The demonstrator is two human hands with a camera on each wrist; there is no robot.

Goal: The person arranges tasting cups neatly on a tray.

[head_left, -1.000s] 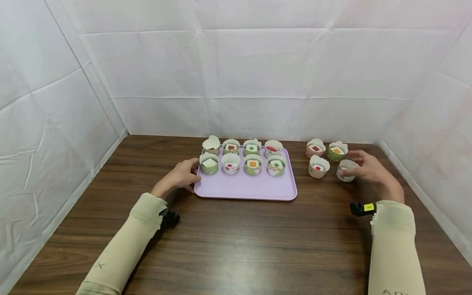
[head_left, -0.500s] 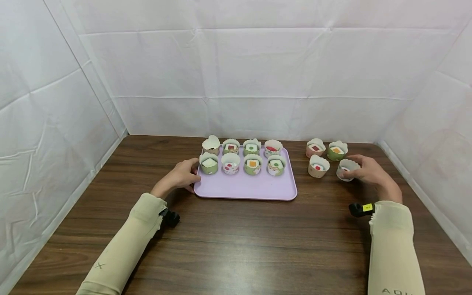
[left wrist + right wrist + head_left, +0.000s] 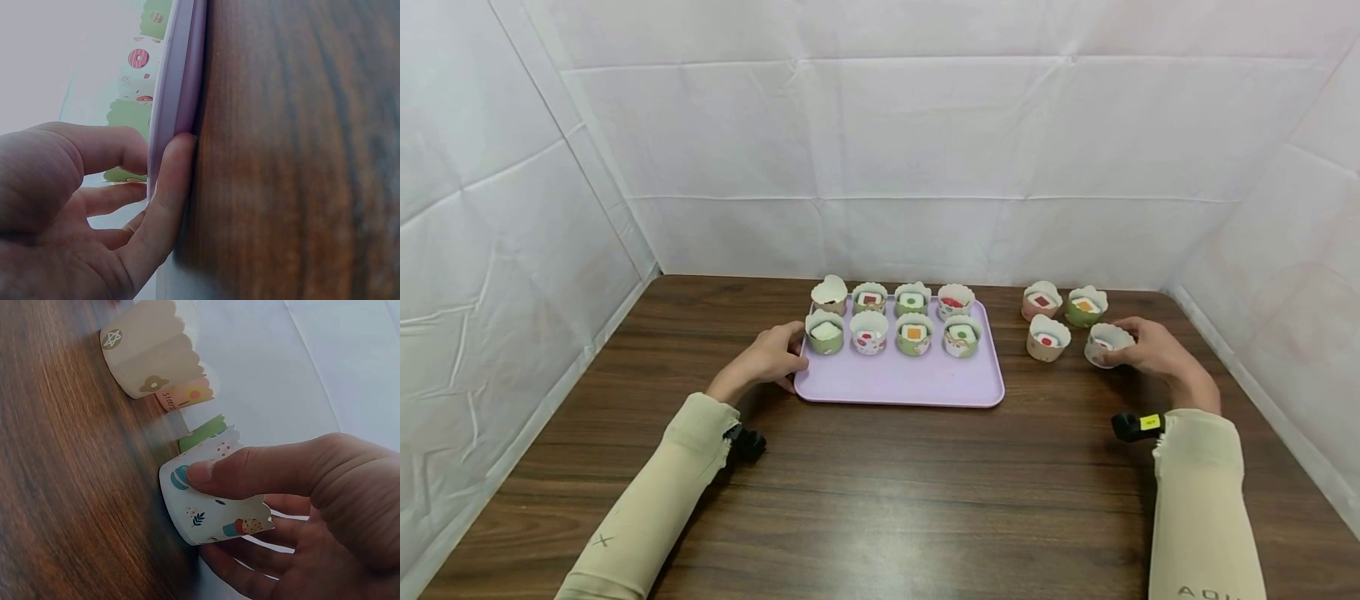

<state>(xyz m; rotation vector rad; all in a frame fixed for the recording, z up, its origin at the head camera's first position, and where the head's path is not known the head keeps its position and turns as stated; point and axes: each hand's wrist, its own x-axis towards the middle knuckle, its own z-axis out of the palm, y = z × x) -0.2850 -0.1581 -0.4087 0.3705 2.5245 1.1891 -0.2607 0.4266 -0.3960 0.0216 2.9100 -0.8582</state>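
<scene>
Tray (image 3: 898,385): mid-frame — tabletop (image 3: 880,475) below its front edge.
Cup (image 3: 1097,343): frame right, white, scalloped, printed.
Left hand (image 3: 769,353): pinches tray rim.
Right hand (image 3: 1163,352): pinches cup — fingertips apparently behind.

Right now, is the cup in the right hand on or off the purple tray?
Off: the white cup is right of the purple tray, brown table showing between them, with the right hand gripping its side.

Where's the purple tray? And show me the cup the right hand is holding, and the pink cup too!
Tray (image 3: 897,383): head view, on its bare near part.
Held cup (image 3: 209,509): right wrist view, on its printed side.
Pink cup (image 3: 186,395): right wrist view, on its outer side.
</scene>
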